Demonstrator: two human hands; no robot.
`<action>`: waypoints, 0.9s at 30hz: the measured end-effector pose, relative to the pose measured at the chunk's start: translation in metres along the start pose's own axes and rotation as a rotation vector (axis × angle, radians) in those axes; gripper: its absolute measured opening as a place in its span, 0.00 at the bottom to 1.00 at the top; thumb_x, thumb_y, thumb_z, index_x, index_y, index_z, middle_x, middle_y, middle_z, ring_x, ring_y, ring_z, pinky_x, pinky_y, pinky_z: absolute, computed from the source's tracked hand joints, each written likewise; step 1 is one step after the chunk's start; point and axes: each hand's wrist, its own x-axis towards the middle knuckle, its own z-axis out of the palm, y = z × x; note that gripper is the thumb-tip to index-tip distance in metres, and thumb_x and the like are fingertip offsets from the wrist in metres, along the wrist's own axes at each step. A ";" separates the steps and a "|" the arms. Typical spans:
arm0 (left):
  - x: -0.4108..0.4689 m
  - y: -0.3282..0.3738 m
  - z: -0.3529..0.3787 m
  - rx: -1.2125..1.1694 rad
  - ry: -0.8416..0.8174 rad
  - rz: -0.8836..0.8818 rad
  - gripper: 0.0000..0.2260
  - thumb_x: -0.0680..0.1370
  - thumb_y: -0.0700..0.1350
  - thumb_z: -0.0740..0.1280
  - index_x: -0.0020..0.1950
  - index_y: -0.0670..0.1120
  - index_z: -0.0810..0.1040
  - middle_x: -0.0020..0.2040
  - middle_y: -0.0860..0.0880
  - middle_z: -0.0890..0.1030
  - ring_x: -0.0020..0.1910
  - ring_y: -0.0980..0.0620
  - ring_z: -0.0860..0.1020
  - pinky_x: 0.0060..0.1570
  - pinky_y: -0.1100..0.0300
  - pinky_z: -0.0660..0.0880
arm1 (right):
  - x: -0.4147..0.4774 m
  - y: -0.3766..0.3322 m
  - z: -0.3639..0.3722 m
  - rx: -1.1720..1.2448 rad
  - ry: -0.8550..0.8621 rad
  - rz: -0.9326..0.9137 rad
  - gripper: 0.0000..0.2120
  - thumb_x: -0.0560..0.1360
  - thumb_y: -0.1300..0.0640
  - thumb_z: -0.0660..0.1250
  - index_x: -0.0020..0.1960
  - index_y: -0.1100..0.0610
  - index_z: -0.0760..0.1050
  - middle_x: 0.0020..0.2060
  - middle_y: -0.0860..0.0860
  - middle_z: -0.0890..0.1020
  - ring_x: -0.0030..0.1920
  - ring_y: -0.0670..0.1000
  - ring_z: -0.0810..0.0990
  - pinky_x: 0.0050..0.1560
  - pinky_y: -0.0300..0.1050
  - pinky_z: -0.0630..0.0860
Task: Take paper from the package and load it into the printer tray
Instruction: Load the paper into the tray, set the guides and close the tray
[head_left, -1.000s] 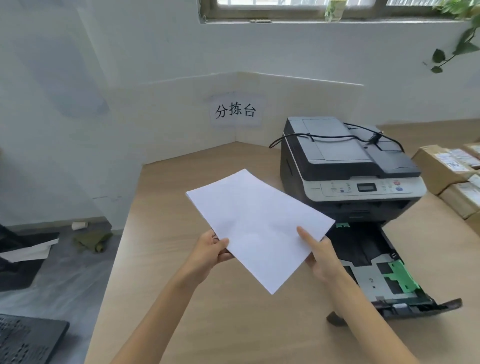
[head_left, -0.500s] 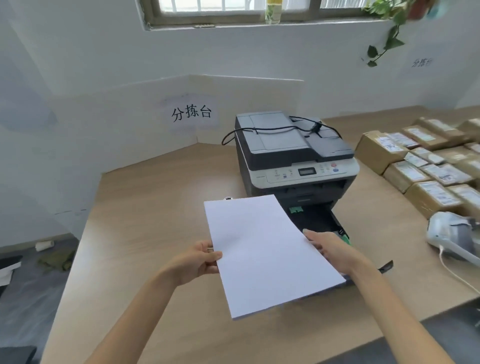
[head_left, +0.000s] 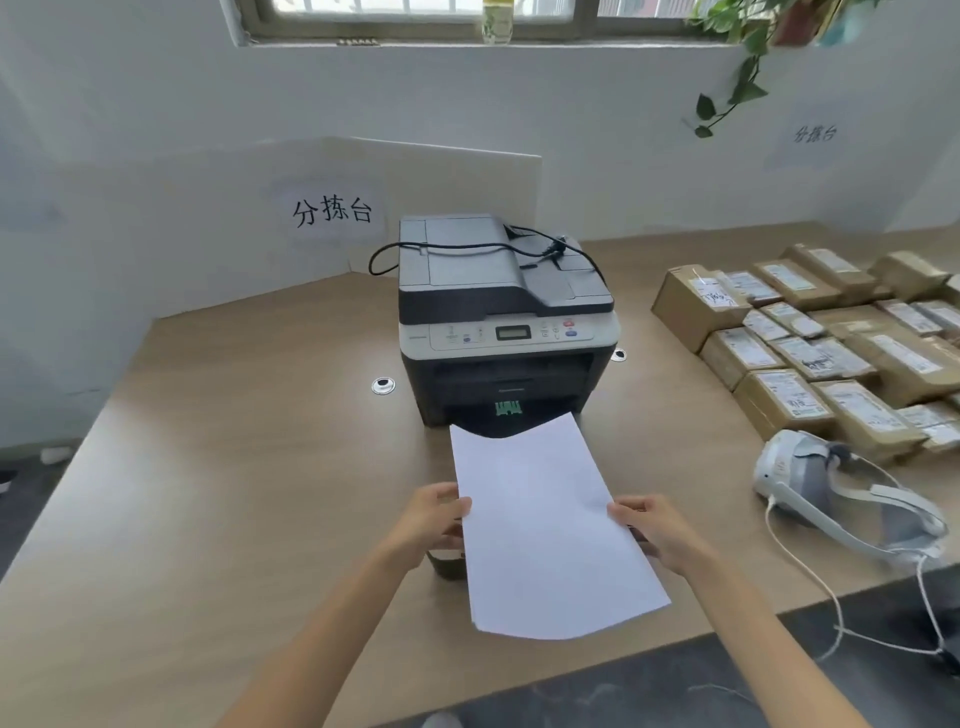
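A stack of white paper (head_left: 545, 525) hangs over the pulled-out printer tray, whose dark corner (head_left: 445, 564) shows below my left hand. My left hand (head_left: 431, 519) grips the stack's left edge. My right hand (head_left: 657, 530) grips its right edge. The stack's far end bows down toward the slot with green guides (head_left: 508, 408) at the foot of the grey and black printer (head_left: 501, 312). Most of the tray is hidden under the paper. No paper package is in view.
The printer stands mid-table on the wooden table (head_left: 234, 493), a black cable (head_left: 540, 249) lying over its lid. Several labelled cardboard parcels (head_left: 810, 343) crowd the right. A white headset (head_left: 831, 488) with a cord lies near the front right edge.
The view has swung to face the printer head-on. Both hands have carried the paper from the left of the printer to straight over the open tray, turning it square to the slot.
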 end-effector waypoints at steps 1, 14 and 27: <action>0.004 0.001 0.006 -0.003 0.020 -0.006 0.10 0.79 0.44 0.61 0.57 0.45 0.79 0.50 0.45 0.85 0.38 0.51 0.82 0.36 0.61 0.78 | 0.005 0.002 -0.004 0.009 -0.012 0.009 0.10 0.77 0.62 0.63 0.51 0.66 0.81 0.41 0.58 0.83 0.35 0.51 0.80 0.33 0.39 0.76; 0.096 -0.003 -0.003 0.068 -0.050 -0.123 0.10 0.78 0.38 0.62 0.56 0.40 0.80 0.53 0.44 0.84 0.42 0.52 0.83 0.49 0.59 0.81 | 0.097 0.004 -0.015 0.028 0.001 0.197 0.08 0.78 0.59 0.63 0.52 0.59 0.80 0.30 0.51 0.82 0.23 0.47 0.76 0.25 0.36 0.66; 0.153 -0.002 0.011 -0.118 0.070 -0.255 0.13 0.79 0.36 0.59 0.63 0.42 0.75 0.53 0.45 0.80 0.44 0.52 0.79 0.29 0.69 0.77 | 0.172 0.022 -0.013 0.043 0.066 0.280 0.10 0.76 0.56 0.64 0.53 0.57 0.81 0.41 0.57 0.76 0.41 0.56 0.70 0.38 0.47 0.67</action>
